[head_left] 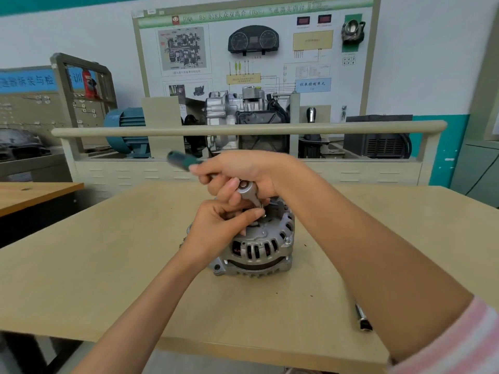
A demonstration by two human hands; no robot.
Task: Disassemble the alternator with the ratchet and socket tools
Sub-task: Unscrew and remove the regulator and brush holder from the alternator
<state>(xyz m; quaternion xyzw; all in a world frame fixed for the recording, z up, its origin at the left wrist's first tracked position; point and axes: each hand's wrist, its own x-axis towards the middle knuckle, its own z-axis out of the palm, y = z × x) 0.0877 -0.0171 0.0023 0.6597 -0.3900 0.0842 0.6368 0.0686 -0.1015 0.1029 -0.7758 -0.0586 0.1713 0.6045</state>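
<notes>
Alternator (256, 244) sits mid-table (108, 279). Right hand (243, 168) wraps the ratchet (243, 188), handle blurred; left hand (216, 225) pinches at its socket end, fastener hidden. Another socket (363, 318) lies half-covered by the forearm.

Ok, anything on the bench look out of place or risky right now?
One thing: a loose chrome extension bar lies near the front edge of the tan wooden bench, partly under the right forearm, where it could get knocked off. The silver alternator sits upright and looks undamaged.
</notes>
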